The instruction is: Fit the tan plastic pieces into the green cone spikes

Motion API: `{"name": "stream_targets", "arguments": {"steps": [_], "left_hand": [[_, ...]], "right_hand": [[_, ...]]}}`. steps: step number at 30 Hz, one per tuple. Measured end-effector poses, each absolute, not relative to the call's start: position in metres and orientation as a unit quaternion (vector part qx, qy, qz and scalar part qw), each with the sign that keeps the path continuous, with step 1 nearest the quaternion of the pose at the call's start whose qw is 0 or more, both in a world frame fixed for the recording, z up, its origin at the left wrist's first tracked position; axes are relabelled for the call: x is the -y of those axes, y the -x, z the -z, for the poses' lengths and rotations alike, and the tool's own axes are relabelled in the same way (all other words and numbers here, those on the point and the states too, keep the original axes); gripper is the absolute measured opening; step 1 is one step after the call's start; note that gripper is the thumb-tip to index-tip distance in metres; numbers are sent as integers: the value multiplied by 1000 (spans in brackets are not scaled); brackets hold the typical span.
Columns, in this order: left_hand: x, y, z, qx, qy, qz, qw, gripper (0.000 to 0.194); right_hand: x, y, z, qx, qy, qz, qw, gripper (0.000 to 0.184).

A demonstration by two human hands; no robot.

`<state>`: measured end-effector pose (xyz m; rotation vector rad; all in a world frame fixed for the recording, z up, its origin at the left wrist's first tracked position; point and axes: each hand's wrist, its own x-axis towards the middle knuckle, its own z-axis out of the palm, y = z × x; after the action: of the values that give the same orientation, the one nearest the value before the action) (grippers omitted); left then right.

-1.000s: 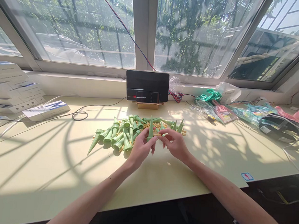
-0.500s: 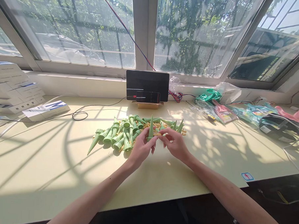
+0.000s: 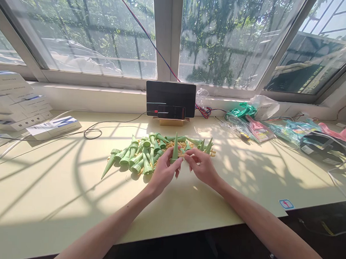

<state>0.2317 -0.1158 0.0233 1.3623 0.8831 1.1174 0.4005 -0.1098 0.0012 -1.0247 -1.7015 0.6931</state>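
Observation:
My left hand (image 3: 164,168) is closed around the wide lower end of a green plastic spike (image 3: 175,146), whose point stands upward. Close beside it, my right hand (image 3: 201,166) pinches a small tan stick-like piece (image 3: 182,155) between thumb and fingers, its tip near the spike's base. Whether the two parts touch is hard to make out. Behind and left of my hands lies a pile of green spikes (image 3: 136,152), several with round caps. Tan pieces (image 3: 170,144) are scattered among them, partly hidden by my hands.
A dark tablet (image 3: 170,93) with a phone (image 3: 171,112) before it leans at the window. White boxes (image 3: 13,99) are stacked at left, a black cable (image 3: 92,133) nearby. Plastic bags, a pink dustpan-like item (image 3: 257,128) and a black device (image 3: 323,147) lie at right.
Almost nothing differs. The spike in my left hand has shifted very slightly to the right, and both hands keep their hold.

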Motion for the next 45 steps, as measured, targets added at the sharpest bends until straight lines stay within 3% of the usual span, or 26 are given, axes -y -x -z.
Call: {"name": "stream_targets", "arguments": {"steps": [12,28,45], "left_hand": [[113,-233,-19,-383,-562,-481,553,28],[109,-233,-20,-375,-511,-485,602,35],[107,-232,-12,-401,-540,-478,565,31]], "right_hand": [[109,-399,-1,715,428,-266,484,30],[112,-399,-2,731,419,-245,480,23],[112,-399,-1,733,402,-269,478,17]]}}
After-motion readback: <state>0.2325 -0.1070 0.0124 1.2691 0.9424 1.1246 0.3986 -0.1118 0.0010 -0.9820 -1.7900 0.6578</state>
